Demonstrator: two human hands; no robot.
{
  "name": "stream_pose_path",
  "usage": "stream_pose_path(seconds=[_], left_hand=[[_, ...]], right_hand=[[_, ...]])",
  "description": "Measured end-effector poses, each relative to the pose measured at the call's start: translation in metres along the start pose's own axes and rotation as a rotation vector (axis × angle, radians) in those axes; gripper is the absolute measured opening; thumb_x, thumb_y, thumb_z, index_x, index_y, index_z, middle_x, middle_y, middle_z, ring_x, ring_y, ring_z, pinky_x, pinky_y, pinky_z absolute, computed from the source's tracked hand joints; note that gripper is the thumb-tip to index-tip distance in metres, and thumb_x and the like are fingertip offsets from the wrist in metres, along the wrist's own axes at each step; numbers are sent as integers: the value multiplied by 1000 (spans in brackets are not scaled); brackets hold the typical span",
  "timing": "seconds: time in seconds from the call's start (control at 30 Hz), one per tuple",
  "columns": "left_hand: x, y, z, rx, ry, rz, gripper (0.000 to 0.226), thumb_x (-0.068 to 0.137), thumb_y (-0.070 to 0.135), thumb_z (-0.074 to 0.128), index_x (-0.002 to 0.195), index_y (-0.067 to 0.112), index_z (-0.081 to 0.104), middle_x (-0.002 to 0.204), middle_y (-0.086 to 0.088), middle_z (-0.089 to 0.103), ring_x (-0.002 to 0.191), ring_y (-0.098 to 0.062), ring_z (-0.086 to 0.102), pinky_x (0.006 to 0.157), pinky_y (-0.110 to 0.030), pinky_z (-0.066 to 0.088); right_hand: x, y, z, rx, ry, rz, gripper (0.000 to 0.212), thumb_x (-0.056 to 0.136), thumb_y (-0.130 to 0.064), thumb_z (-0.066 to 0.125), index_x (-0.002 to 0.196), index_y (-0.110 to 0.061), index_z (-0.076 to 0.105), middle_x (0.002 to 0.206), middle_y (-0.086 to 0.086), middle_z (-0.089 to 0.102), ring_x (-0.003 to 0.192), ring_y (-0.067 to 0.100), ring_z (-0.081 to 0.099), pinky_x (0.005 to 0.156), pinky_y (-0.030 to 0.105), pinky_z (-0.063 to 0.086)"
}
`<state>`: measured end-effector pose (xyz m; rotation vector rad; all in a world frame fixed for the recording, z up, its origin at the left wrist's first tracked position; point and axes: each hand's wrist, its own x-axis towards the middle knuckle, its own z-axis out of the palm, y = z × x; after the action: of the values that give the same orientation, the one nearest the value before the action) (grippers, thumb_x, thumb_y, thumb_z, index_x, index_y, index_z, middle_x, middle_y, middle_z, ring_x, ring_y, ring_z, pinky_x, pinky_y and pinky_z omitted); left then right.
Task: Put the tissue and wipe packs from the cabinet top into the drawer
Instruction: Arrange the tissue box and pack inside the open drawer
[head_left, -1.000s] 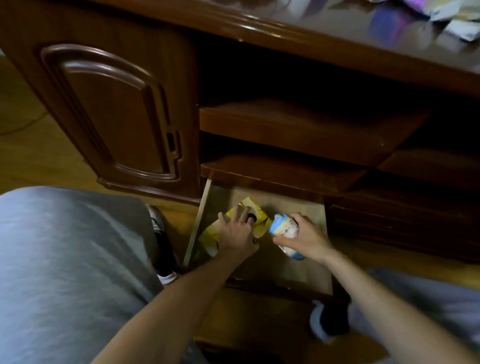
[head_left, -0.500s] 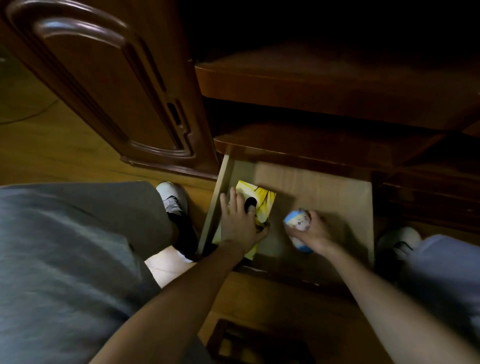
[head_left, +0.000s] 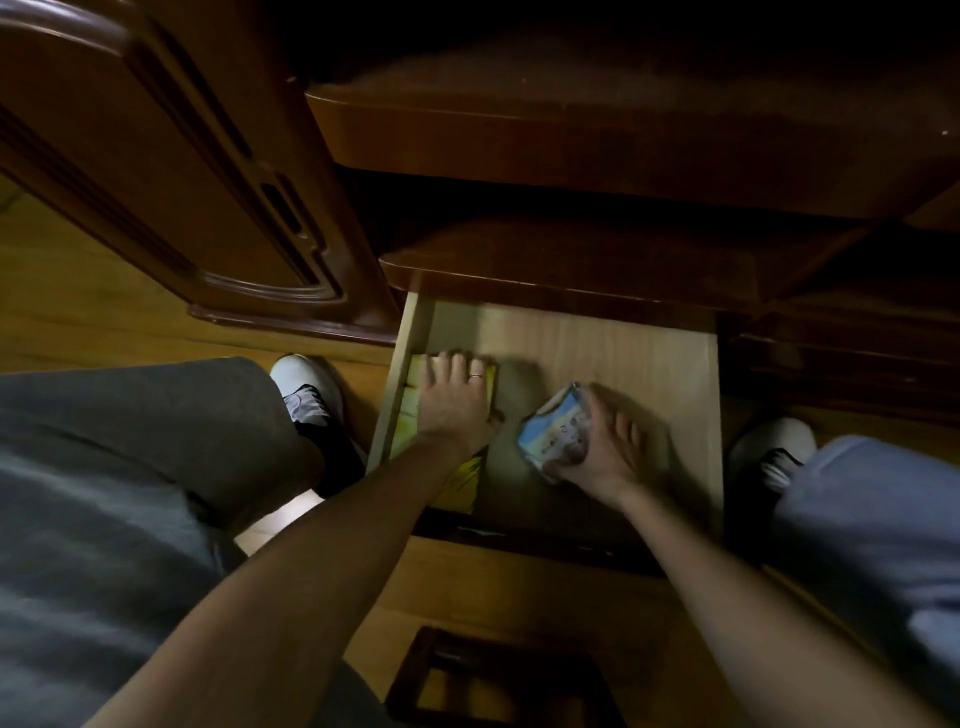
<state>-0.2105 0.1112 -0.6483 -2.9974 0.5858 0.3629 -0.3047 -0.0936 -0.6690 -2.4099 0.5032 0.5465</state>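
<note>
The left hand (head_left: 454, 402) is pressing flat, fingers straight, on the yellow pack (head_left: 410, 410) lying lengthwise along the drawer (head_left: 623, 353) wall; the right hand (head_left: 608, 447) is gripping the blue pack (head_left: 550, 431) (just beside, slightly blurred).

The left hand (head_left: 454, 402) covered most of the flat yellow plastic pack (head_left: 405, 415) at the pale wooden drawer's (head_left: 597, 343) left edge; the blurred right hand (head_left: 608, 447) hid part of the blue-and-white pack (head_left: 550, 434).
</note>
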Motion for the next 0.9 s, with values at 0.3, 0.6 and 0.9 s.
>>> stream_pose_path(seconds=[0.3, 0.6, 0.9], left_hand=[[-17, -17, 12, -62, 59, 92, 93, 82, 73, 41, 155, 17, 23, 156, -13, 35, 147, -35, 25, 123, -51, 14], [-25, -23, 24, -162, -5, 86, 86, 93, 73, 18, 159, 25, -6, 168, -7, 1, 154, -27, -8, 124, -49, -4], [-20, -23, 30, -172, -34, 81, 84, 90, 75, 1, 156, 27, -16, 168, -6, -8, 153, -25, -17, 119, -45, -16]], right_hand=[[9, -19, -8, 222, -107, 267, 82, 80, -27, 84, 149, -11, 41, 141, 14, 57, 130, 33, 53, 102, 36, 46], [-10, -33, -23, 467, -212, 127, 43, 77, -7, 82, 110, -11, 56, 99, 7, 62, 89, 17, 57, 70, 26, 46], [-29, -66, -50, -74, 331, -297, 49, 78, -18, 81, 115, -33, 54, 126, 0, 61, 115, 19, 56, 79, 35, 55]])
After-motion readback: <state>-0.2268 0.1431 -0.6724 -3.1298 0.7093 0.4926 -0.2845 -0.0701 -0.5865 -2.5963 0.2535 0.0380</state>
